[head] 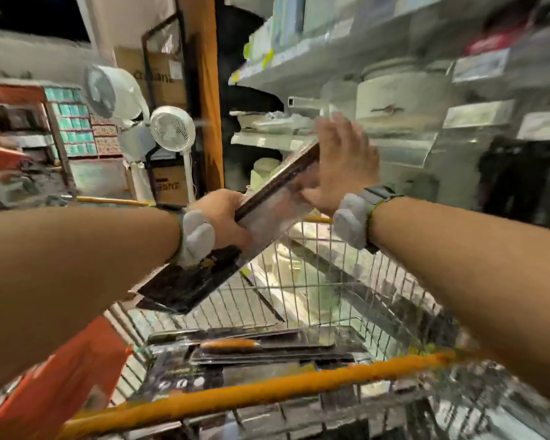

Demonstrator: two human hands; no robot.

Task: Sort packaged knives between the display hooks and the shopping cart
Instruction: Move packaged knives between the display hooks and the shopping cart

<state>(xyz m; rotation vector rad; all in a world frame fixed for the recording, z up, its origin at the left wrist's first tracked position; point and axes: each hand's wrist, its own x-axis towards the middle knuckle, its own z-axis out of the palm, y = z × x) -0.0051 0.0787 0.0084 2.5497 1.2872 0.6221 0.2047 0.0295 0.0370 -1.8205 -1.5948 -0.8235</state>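
Store aisle, blurry shelving (299, 58) ahead and right, two white fans (172, 128) off left by an orange post. My shopping cart (324, 281) sits below, orange handle bar (267, 392) nearest me, with more packaged knives (251, 349) lying flat in its near end. I've got one packaged knife (267, 204) up over the cart, between both hands. Left hand (223, 217) is clamped around the pack near its middle, fingers wrapped under. Right hand (340, 166) is spread, palm flat against the upper end, steadying rather than gripping. Long axis runs diagonal: dark printed card end low and toward me at left, clear end high, aimed at the shelves where the display hooks should be; hooks themselves too blurred to pick out. Handling guess: stiff flat card-and-blister pack, light, slick plastic face, so hold by the edges and mid-body, not the flimsy hang end.
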